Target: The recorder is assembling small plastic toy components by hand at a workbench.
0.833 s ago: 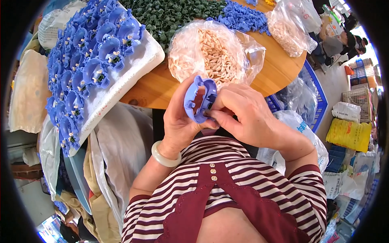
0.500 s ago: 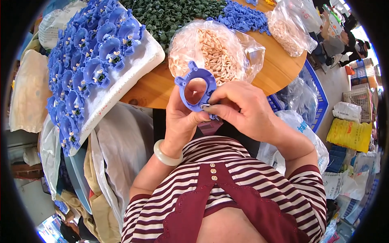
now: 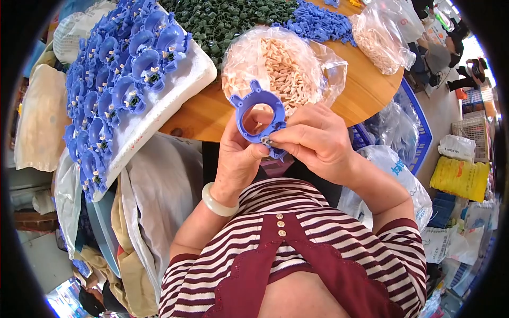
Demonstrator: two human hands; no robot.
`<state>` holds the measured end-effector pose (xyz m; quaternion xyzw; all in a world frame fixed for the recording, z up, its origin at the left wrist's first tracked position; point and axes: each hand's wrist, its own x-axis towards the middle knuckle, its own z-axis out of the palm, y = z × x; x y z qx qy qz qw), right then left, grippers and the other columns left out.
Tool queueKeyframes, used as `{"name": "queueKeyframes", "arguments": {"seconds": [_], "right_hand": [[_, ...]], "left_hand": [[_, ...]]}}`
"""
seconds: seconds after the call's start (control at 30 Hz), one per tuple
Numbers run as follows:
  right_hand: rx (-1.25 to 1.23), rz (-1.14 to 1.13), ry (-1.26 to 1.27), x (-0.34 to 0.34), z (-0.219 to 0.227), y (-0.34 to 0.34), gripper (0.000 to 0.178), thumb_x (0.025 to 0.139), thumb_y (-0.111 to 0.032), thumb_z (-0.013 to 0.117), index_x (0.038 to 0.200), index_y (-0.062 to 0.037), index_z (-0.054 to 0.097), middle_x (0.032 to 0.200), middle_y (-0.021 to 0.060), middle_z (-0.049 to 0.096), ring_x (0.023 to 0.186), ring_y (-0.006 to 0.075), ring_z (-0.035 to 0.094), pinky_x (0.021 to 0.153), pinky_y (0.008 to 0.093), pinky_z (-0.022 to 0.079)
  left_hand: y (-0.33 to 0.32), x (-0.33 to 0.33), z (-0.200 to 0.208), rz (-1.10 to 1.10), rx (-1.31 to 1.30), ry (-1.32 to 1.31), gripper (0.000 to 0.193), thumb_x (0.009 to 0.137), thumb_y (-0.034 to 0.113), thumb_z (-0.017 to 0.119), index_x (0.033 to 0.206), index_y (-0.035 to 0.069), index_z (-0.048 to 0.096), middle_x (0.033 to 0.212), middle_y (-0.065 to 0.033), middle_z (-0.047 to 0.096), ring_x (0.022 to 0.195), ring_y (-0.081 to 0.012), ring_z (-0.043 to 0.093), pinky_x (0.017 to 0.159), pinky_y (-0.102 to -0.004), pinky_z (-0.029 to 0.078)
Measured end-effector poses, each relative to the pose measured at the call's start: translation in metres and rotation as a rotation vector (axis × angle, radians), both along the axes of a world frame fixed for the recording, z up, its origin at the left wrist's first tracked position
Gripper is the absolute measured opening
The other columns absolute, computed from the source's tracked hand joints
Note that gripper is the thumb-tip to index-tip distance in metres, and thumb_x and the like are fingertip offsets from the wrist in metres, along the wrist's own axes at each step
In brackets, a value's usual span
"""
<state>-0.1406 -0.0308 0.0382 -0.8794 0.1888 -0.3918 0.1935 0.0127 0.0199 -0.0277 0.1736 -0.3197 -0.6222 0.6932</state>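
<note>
In front of my chest, a blue ring-shaped plastic part (image 3: 242, 117) with small lugs on its rim is held up. My left hand (image 3: 237, 152) grips its lower left side between thumb and fingers. A pale bangle circles that wrist. The fingers of my right hand (image 3: 317, 139) are pinched at the ring's lower right edge, beside a small metallic-looking piece (image 3: 265, 141) set in the plastic. Whether those fingertips hold anything separate is hidden. Just beyond the hands, an open clear bag (image 3: 241, 53) of pale pink plastic pieces (image 3: 289, 74) rests on the round wooden table (image 3: 366, 85).
A white foam board (image 3: 175, 87) at left carries rows of blue assemblies (image 3: 127, 93). Dark green parts (image 3: 228, 24) and blue parts (image 3: 318, 21) lie heaped at the table's far side. Another bag of pale pieces (image 3: 379, 45) sits at right, above a blue crate (image 3: 422, 130).
My right fingers have shifted slightly at the ring's lower edge, and the small metallic-looking piece shows more plainly. The ring has turned a little; my left hand keeps its hold.
</note>
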Motion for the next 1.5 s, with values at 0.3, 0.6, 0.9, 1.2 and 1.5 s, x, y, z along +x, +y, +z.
{"name": "queueKeyframes", "arguments": {"seconds": [0.3,0.6,0.9,1.2,1.5], "right_hand": [[0.325,-0.04,-0.049,-0.037,0.024,-0.032,0.02,0.08,-0.009,0.067,0.098,-0.0023,0.064,0.083,0.0084,0.063,0.074,0.0158,0.06,0.068,0.0258,0.046],[0.135,-0.996,0.334,-0.247,0.002,-0.277,0.021,0.078,-0.019,0.063,0.089,-0.0023,0.066,0.078,0.0136,0.066,0.068,0.0156,0.063,0.061,0.0301,0.047],[-0.787,-0.638,0.55,-0.322,-0.09,-0.329,0.04,0.071,-0.028,0.063,0.107,-0.0103,0.063,0.084,0.0104,0.065,0.072,0.0227,0.062,0.068,0.0372,0.05],[0.37,-0.856,-0.002,-0.222,-0.013,-0.25,0.015,0.075,-0.009,0.063,0.088,-0.0038,0.069,0.072,0.0074,0.067,0.062,0.0131,0.063,0.056,0.0278,0.049],[0.456,-0.42,-0.404,-0.165,0.023,-0.149,0.013,0.077,-0.005,0.062,0.085,0.0039,0.066,0.072,0.0077,0.066,0.061,0.0117,0.063,0.058,0.0242,0.05]], "left_hand": [[0.003,-0.002,0.003,-0.075,0.164,-0.081,0.064,0.075,0.028,0.074,0.128,0.009,0.044,0.111,-0.0059,0.053,0.102,-0.0253,0.055,0.085,-0.0381,0.046],[-0.004,-0.014,0.011,-0.164,0.173,-0.023,0.061,0.072,0.024,0.076,0.12,0.002,0.046,0.107,-0.0122,0.058,0.095,-0.033,0.062,0.084,-0.0436,0.051],[-0.012,-0.025,0.011,-0.179,0.213,-0.122,0.068,0.071,0.026,0.077,0.127,0.008,0.044,0.112,-0.0117,0.056,0.101,-0.0303,0.057,0.083,-0.0422,0.05],[-0.002,-0.022,0.005,-0.128,0.155,-0.12,0.068,0.071,0.031,0.077,0.125,0.005,0.045,0.111,-0.0152,0.056,0.096,-0.0283,0.058,0.08,-0.0394,0.05],[0.002,-0.022,0.013,-0.079,0.132,-0.134,0.069,0.071,0.035,0.076,0.124,0.004,0.045,0.109,-0.0147,0.056,0.095,-0.0274,0.058,0.081,-0.0381,0.05]]}}
